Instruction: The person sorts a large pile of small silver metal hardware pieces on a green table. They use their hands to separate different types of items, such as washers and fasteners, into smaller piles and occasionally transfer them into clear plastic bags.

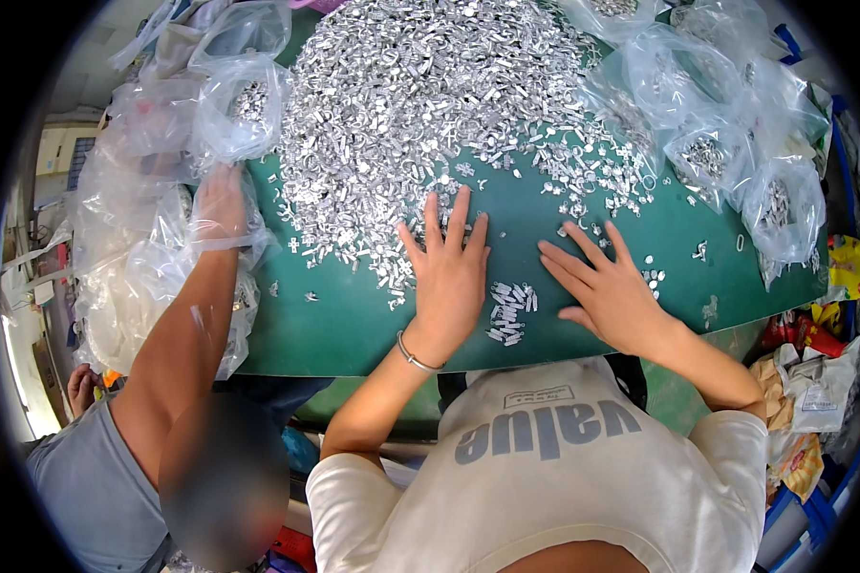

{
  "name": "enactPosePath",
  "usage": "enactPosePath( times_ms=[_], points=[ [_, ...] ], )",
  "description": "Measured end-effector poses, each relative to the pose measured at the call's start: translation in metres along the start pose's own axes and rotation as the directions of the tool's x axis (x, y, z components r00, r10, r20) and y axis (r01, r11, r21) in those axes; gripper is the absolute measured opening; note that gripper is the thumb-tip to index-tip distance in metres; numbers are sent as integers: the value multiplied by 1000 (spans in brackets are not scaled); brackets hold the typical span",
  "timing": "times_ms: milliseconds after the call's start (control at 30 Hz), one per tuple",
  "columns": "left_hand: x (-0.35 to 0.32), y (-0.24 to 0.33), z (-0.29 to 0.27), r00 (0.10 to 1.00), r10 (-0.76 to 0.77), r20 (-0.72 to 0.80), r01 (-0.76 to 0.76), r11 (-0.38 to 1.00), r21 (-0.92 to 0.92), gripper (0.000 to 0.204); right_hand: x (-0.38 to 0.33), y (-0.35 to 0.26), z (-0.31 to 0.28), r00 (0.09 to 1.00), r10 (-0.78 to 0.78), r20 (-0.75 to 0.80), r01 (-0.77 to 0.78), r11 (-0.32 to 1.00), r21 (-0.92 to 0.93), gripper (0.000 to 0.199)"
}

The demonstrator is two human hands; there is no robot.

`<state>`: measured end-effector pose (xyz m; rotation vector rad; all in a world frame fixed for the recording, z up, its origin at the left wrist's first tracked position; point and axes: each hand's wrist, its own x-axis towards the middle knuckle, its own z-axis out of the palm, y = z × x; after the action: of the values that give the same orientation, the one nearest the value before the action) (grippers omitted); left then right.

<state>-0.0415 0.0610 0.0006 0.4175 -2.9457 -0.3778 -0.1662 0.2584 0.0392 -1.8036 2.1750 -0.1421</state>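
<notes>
A big heap of small silver metal parts [430, 105] covers the far half of a green table [334, 325]. My left hand [449, 272] lies flat, fingers spread, at the heap's near edge, with a thin bracelet on its wrist. My right hand [607, 286] rests flat on the green surface, fingers pointing left and up, near scattered parts. Between my hands sits a small cluster of silver parts [508, 312]. Neither hand holds anything.
A person in a grey shirt at my left reaches a gloved hand [220, 205] into clear plastic bags [143, 248]. More clear bags holding metal parts [736, 143] line the table's right side. Coloured packets [831, 315] lie at the right edge.
</notes>
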Motion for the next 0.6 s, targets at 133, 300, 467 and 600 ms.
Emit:
enactPosePath(
  times_ms=[133, 300, 467, 600],
  points=[
    [2, -3, -1, 1000, -5, -13, 4, 999, -47, 34, -39, -5, -3, 993, 108, 42, -111, 992, 62, 65],
    [1, -2, -1, 999, -23, -24, 21, 994, -104, 32, -78, 4, -11, 961, 276, 15, -277, 960, 35, 59],
    [7, 9, 0, 998, 58, -1, -58, 990, -129, 36, -74, 10, -22, 945, 310, -104, -298, 948, 114, 53],
    [32, 27, 9, 982, 185, -38, -189, 973, -136, 44, -31, 23, -20, 952, 231, -202, -203, 967, 151, 52]
  ],
)
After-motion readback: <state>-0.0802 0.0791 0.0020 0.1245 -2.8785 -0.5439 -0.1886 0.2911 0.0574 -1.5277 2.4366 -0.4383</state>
